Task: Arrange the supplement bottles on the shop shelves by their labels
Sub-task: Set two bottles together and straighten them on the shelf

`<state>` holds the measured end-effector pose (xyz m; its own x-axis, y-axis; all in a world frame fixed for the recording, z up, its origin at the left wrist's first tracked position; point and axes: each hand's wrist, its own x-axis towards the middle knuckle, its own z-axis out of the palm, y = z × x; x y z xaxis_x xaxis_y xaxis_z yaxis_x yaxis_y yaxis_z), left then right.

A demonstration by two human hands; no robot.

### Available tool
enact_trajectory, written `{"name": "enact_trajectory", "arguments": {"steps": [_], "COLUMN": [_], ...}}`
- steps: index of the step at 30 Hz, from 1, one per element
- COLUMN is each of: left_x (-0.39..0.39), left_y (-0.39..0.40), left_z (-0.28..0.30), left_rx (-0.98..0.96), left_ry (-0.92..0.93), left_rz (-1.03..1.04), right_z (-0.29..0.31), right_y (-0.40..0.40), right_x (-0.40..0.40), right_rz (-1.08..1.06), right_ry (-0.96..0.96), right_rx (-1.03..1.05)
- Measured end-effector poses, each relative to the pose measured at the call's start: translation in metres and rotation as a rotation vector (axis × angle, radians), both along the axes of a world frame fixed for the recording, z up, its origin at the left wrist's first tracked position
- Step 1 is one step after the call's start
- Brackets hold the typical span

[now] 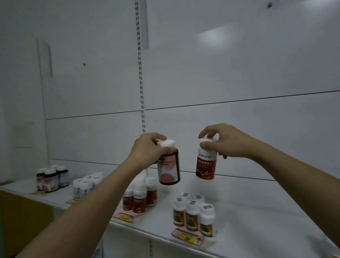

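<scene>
Hands hold one bottle each by the cap, above the shelf: the left hand grips a dark bottle with pink label, the right hand a white bottle with red label. The step is probably sorting; next each must go to its matching group, though the blurred labels are hard to read.

A dark bottle with a pink label is gripped by its white cap in the left hand, and a white bottle with a red label in the right hand — both held above the shelf (four bottle clusters stand below).
</scene>
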<state>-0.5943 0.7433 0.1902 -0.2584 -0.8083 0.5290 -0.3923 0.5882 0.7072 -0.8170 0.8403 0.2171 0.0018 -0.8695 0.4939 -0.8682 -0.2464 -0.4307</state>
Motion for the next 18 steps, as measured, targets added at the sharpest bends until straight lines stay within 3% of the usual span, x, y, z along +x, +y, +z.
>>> {"name": "enact_trajectory", "arguments": {"steps": [9, 18], "left_x": [0.092, 0.09], "left_y": [-0.103, -0.216], "left_z": [0.014, -0.003], "left_rx": [0.031, 0.079], "left_ry": [0.064, 0.191], "left_rz": [-0.042, -0.095], "right_z": [0.008, -0.025], "right_y": [-0.115, -0.24], "right_x": [0.091, 0.083], "right_rz": [-0.051, -0.093], "right_ry": [0.043, 0.05], "right_rx": [-0.008, 0.052]}}
